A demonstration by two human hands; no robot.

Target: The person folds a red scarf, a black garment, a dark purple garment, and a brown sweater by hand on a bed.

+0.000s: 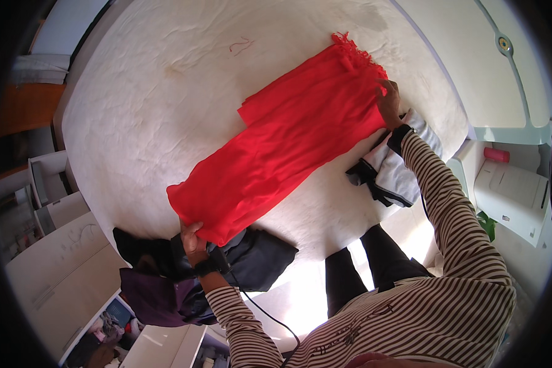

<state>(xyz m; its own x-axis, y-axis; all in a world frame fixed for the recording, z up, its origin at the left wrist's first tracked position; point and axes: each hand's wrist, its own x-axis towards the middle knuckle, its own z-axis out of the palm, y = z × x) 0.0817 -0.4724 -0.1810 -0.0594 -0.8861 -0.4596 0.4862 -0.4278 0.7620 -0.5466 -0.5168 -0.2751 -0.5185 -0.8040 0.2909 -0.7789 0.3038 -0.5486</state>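
A red fringed scarf point(276, 152), folded lengthwise, lies slantwise across the cream-coloured bed cover. Its fringe point(354, 53) bunches at the far right end. My left hand point(193, 237) grips the near left corner, thumb on top of the cloth. At the fringed end, my right hand point(389, 101) pinches the scarf's edge between thumb and fingers. A black strap with a small device sits on my left wrist, and a dark band on the right one.
Folded grey and black clothing point(395, 165) lies beside my right forearm. Dark garments point(262, 257) and a purple one point(156, 294) hang over the bed's near left edge. Loose red threads point(241, 45) lie on the cover point(133, 124). An open drawer point(106, 340) holds clothes; a white printer point(510, 198) stands right.
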